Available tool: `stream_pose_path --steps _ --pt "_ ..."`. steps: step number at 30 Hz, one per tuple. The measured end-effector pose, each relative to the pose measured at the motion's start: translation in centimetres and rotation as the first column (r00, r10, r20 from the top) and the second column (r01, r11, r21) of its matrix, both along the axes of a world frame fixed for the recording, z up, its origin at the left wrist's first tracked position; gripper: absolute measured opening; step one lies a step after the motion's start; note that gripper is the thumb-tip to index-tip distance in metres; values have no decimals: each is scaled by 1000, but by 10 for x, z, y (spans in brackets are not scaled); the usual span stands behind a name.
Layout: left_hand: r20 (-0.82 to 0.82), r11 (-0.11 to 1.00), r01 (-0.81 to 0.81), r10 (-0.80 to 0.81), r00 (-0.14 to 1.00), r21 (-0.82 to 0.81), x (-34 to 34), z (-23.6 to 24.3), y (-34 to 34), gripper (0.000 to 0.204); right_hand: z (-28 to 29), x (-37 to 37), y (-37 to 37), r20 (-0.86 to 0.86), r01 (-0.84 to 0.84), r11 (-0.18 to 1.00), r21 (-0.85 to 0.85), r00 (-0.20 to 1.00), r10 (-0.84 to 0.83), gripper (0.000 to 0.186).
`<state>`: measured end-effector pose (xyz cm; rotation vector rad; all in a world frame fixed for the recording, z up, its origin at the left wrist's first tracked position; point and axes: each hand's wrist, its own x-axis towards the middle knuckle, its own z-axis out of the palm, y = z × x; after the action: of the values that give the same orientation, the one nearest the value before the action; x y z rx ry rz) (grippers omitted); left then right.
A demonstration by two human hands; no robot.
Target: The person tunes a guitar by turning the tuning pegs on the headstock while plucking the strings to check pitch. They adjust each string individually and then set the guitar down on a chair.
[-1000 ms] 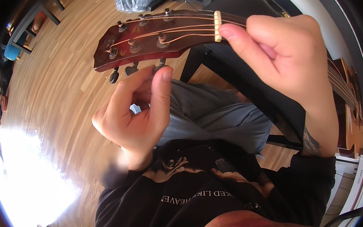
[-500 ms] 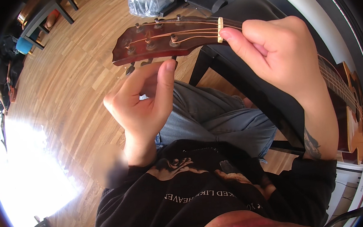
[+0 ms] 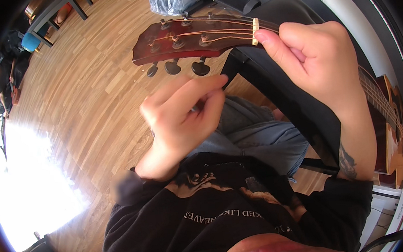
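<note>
A dark-red guitar headstock [image 3: 190, 45] juts left from the closed right hand [image 3: 319, 57], with the left hand [image 3: 181, 114] just below a black tuning key [image 3: 201, 68], fingers curled together. The right fingers appear clamped on a string [image 3: 230, 38]; winding seems the step in hand, the next move calling for a pinch on that key.

My left hand [image 3: 186, 110] is sitting just below the near-side tuning pegs [image 3: 200, 67], with only a narrow gap showing. Pegs and headstock [image 3: 157, 43] are blocking straight up. Left of the headstock tip, wide room is lying over the wood floor [image 3: 89, 87]. My right hand [image 3: 319, 57] is blocking the strings beside the white nut [image 3: 255, 32]. Between my hands, a gap is showing; a black frame [image 3: 274, 92] and my jeans [image 3: 263, 133] are backing it.
</note>
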<state>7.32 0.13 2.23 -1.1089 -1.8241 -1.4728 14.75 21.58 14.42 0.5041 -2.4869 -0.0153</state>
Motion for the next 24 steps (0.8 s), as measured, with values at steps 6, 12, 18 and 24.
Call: stream_pose_path --steps 6,12,18,24 --pt "218 974 -200 174 960 104 -1 -6 -1 21 6 2 -13 63 99 995 -16 993 -98 46" --pt "-108 977 -197 205 973 77 -11 -16 12 17 3 1 -11 71 82 996 -21 994 -80 46" --pt "293 986 -163 151 944 19 11 8 -14 18 5 3 -8 86 102 995 -7 991 -101 47" --pt "234 973 -210 183 955 93 1 -11 5 20 4 3 -16 90 115 992 -56 990 -109 48"
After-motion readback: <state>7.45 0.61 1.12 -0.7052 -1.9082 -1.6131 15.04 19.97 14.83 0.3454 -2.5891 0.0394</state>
